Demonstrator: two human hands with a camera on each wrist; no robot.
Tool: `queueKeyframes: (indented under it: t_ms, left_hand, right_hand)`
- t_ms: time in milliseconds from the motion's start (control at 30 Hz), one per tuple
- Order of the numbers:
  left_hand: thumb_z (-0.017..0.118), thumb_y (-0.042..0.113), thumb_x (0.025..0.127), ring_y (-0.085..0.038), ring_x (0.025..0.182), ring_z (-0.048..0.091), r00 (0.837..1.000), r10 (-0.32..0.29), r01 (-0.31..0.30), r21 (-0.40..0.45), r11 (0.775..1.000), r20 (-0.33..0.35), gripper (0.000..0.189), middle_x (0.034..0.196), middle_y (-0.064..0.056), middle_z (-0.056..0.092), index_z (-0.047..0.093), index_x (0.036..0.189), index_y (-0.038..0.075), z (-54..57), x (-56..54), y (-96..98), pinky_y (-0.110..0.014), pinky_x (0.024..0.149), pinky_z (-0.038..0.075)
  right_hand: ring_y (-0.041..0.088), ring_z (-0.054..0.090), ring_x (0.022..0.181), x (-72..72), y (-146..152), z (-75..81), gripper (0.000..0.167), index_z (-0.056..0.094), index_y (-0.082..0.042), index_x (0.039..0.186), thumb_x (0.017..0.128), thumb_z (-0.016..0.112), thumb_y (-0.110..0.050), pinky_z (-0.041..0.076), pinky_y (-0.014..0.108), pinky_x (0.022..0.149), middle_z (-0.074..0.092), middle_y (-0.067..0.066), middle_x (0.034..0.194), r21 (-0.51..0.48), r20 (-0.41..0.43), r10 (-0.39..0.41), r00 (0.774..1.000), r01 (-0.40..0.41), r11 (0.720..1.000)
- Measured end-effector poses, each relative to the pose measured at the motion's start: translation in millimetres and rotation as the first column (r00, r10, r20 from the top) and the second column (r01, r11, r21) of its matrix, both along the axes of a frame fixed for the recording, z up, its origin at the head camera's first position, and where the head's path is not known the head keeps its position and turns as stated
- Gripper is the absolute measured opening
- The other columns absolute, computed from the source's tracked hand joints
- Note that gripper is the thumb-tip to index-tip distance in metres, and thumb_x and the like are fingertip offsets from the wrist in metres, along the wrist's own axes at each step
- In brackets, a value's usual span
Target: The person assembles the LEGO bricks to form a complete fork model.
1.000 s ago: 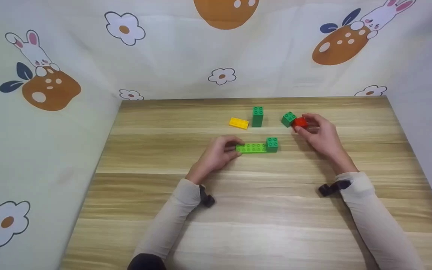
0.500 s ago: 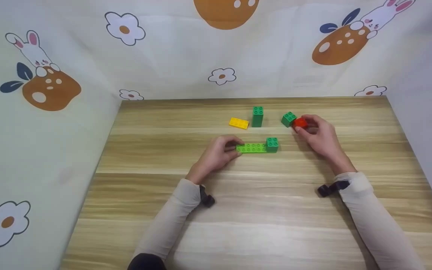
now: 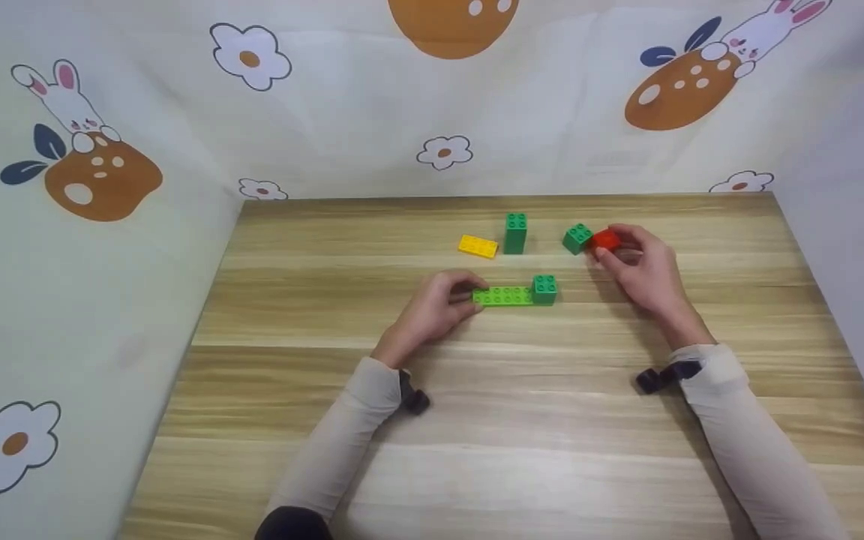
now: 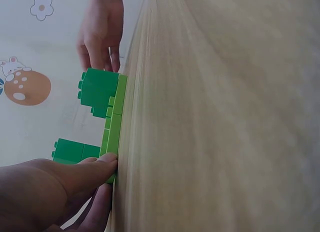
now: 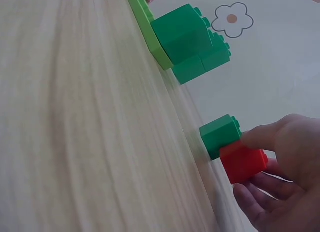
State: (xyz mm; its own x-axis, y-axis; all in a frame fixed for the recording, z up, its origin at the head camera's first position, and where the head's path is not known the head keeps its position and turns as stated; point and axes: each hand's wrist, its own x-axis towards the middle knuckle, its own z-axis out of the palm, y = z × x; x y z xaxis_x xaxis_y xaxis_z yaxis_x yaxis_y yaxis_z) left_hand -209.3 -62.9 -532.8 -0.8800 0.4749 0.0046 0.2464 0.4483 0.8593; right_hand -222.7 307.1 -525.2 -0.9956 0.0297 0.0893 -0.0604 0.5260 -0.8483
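Note:
At the left end of a long light-green building plate [image 3: 503, 296], my left hand [image 3: 432, 304] pinches its edges between thumb and fingers. A green brick [image 3: 544, 289] is fixed on the plate's right end. My right hand [image 3: 649, 274] holds a red brick [image 5: 243, 162] between thumb and fingers, its studs turned toward the palm in the right wrist view. Close beside the red brick, a second green brick [image 3: 577, 238] sits on the table; whether they touch, I cannot tell.
Behind the plate stands a taller green stack [image 3: 515, 234], with a flat yellow brick [image 3: 478, 246] to its left. The wooden table [image 3: 522, 420] meets a patterned cloth wall [image 3: 357, 150] at the back and sides.
The red brick has shifted slightly right and back, tilting in my right hand. My left hand, the plate and the other bricks stay where they were.

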Motion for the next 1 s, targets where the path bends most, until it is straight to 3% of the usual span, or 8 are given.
queueKeyframes:
  t_ms: [233,467,767,1000]
  left_hand:
    - [0.08,-0.003,0.094,-0.024,0.125,0.073,1.0,-0.007,0.008,0.028,1.0,-0.018,0.031,0.13,-0.014,0.076,0.076,0.124,0.002,-0.6,0.3,0.4,-0.033,0.11,0.06]
    - [0.08,-0.005,0.094,-0.024,0.125,0.074,1.0,-0.011,0.012,0.047,0.999,-0.029,0.03,0.128,-0.015,0.077,0.075,0.123,0.0,-1.8,0.4,0.1,-0.033,0.11,0.06]
    - [0.081,-0.003,0.093,-0.024,0.124,0.074,0.999,-0.005,0.006,0.024,1.0,-0.037,0.031,0.129,-0.014,0.077,0.076,0.123,0.003,-1.8,0.1,0.8,-0.032,0.109,0.061]
    - [0.081,-0.004,0.093,-0.025,0.124,0.074,0.999,-0.009,0.011,0.036,0.999,-0.045,0.03,0.129,-0.015,0.077,0.076,0.123,0.002,-1.9,-0.3,0.9,-0.032,0.108,0.061]
  right_hand:
    - [0.032,0.069,0.125,-0.1,-3,4.7,0.058,0.059,-0.004,0.152,0.101,0.079,-0.023,0.06,0.03,0.109,0.067,0.017,0.145,-0.047,-0.039,-0.036,0.999,0.034,0.998]
    - [0.025,0.068,0.119,2.0,-8,9.0,0.056,0.061,-0.007,0.15,0.101,0.079,-0.026,0.06,0.032,0.108,0.068,0.013,0.143,-0.077,-0.106,-0.044,0.993,0.036,0.996]
    - [0.014,0.068,0.115,4.2,-20,11.8,0.051,0.066,-0.008,0.145,0.098,0.082,-0.018,0.058,0.019,0.102,0.071,0.012,0.137,-0.135,-0.2,-0.008,0.98,-0.02,0.991]
    - [0.012,0.065,0.115,7.8,-35,13.4,0.051,0.067,-0.01,0.146,0.097,0.083,-0.014,0.059,0.029,0.101,0.072,0.011,0.139,-0.093,-0.225,0.041,0.973,-0.063,0.994]
